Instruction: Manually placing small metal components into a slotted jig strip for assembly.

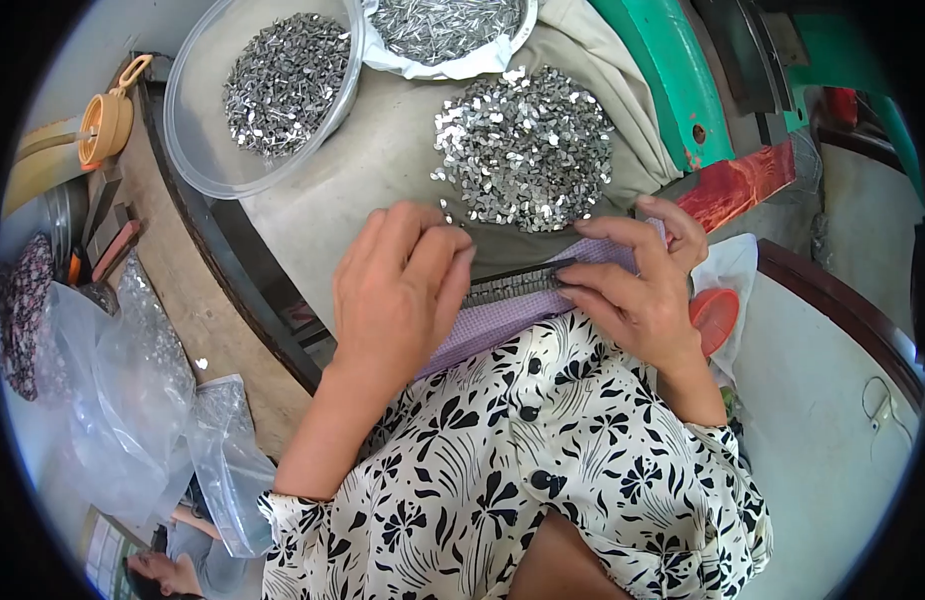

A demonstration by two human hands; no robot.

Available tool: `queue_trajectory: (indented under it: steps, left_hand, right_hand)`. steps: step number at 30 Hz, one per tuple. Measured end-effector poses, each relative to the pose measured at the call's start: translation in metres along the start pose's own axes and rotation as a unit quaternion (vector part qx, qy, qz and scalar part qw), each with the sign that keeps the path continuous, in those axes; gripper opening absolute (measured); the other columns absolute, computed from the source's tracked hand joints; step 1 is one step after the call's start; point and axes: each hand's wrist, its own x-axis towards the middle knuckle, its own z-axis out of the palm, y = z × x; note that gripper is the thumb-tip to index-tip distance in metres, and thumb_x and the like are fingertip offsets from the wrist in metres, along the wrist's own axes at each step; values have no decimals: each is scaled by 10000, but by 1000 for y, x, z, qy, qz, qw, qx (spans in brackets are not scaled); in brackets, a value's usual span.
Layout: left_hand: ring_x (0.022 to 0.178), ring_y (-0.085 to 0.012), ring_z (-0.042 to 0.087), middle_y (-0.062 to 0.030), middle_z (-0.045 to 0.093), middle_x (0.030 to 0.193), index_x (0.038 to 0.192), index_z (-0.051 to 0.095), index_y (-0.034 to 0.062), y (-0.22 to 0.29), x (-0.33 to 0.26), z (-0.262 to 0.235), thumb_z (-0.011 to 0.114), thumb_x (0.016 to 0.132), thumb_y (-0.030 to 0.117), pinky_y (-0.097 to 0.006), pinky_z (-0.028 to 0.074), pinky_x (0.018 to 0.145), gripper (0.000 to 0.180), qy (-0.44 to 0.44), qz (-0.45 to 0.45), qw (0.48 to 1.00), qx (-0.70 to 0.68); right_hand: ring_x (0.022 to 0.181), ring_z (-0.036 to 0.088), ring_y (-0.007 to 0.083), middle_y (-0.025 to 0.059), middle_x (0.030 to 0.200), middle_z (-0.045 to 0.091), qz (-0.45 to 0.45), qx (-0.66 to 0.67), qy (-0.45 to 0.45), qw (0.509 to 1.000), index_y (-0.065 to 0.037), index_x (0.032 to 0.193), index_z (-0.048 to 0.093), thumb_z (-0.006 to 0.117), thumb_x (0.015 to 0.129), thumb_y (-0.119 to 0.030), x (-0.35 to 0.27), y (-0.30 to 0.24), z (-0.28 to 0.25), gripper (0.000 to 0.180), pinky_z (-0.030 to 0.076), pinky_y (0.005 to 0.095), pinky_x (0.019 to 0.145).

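A heap of small flat shiny metal pieces lies on a grey-brown cloth in front of me. Below it, across my lap, a narrow dark strip carries a close row of small metal parts. My right hand grips the strip's right end between thumb and fingers, whose tips are darkened. Near the heap's lower left edge is my left hand, its fingers curled together over the strip's left end. Whatever its fingertips pinch is hidden. Purple checked cloth lies under the strip.
A clear plastic tub holding small metal parts stands at the far left. Beside it, a white-lined bowl contains thin metal pins. Green machine framing borders the right. Clear plastic bags hang at left; another person is lower left.
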Motion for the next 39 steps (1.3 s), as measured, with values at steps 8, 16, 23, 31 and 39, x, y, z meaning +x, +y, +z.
queue_trajectory:
  steps: [8, 16, 23, 31, 39]
  left_hand:
    - [835, -260, 578, -44, 588, 936, 868, 658, 79, 18, -11, 16, 734, 756, 96, -379, 459, 714, 136, -36, 21, 993, -107]
    - [886, -231, 568, -22, 588, 959, 863, 654, 96, 26, -9, 25, 724, 762, 127, -361, 436, 746, 127, -59, 41, 994, -79]
    - [888, -235, 565, -24, 601, 966, 879, 659, 98, 27, -9, 27, 757, 733, 117, -369, 428, 737, 176, -59, 34, 994, -86]
    - [926, -215, 554, -3, 587, 974, 895, 661, 108, 26, -8, 34, 737, 737, 137, -357, 411, 768, 177, -56, 56, 994, -77]
    - [955, -221, 552, -19, 577, 1011, 961, 654, 97, 30, -6, 30, 733, 750, 147, -356, 412, 793, 231, -76, 50, 993, -73]
  right_hand:
    - [1230, 444, 297, -42, 1154, 664, 37, 17, 40, 998, -203, 807, 770, 820, 656, -254, -11, 13, -3, 167, 244, 430, 1015]
    - [1235, 428, 317, -26, 1151, 670, -1, -22, 29, 999, -203, 807, 770, 832, 639, -214, -9, 6, 2, 180, 276, 432, 1024]
    - [1246, 428, 276, -75, 1151, 671, -43, -61, 33, 997, -211, 800, 743, 823, 645, -228, -9, 5, 7, 175, 272, 436, 1013]
    - [1242, 435, 273, -84, 1132, 679, -40, -40, 29, 998, -224, 811, 748, 816, 639, -237, -5, 6, 2, 185, 271, 430, 1004]
    - [1231, 462, 266, -94, 1124, 684, -60, -76, 41, 994, -238, 819, 751, 811, 642, -225, -10, 3, 5, 188, 256, 419, 1019]
